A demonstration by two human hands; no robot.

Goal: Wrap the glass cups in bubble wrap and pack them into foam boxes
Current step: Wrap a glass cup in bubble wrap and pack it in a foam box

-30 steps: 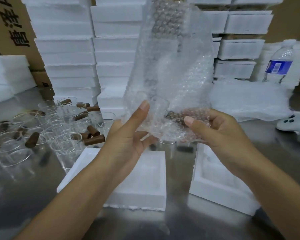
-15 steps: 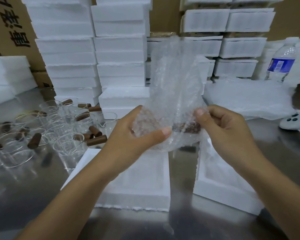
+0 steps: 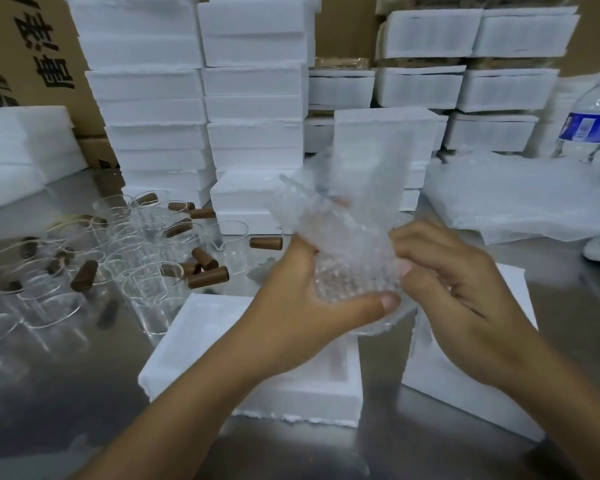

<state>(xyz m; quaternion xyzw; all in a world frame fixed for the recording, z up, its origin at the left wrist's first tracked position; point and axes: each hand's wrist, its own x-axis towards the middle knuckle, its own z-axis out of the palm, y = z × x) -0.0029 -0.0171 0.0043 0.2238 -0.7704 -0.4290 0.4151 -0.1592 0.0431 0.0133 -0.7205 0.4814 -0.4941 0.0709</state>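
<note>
L hand (image 3: 298, 306) grips the bubble wrap bundle (image 3: 354, 244) from below, thumb across its front, fingers behind. R hand (image 3: 458, 299) pinches the wrap's right edge w/ curled fingertips. The bundle is held in the air above two open foam boxes, the left box (image 3: 194, 341) and the right box (image 3: 465, 393). Contents of the wrap are too blurred to tell. Loose glass cups (image 3: 136, 258) w/ brown handles stand at left on the steel table (image 3: 84, 393). Bubble wrap sheets (image 3: 516, 195) lie at right, near a water bottle (image 3: 593, 123).
</note>
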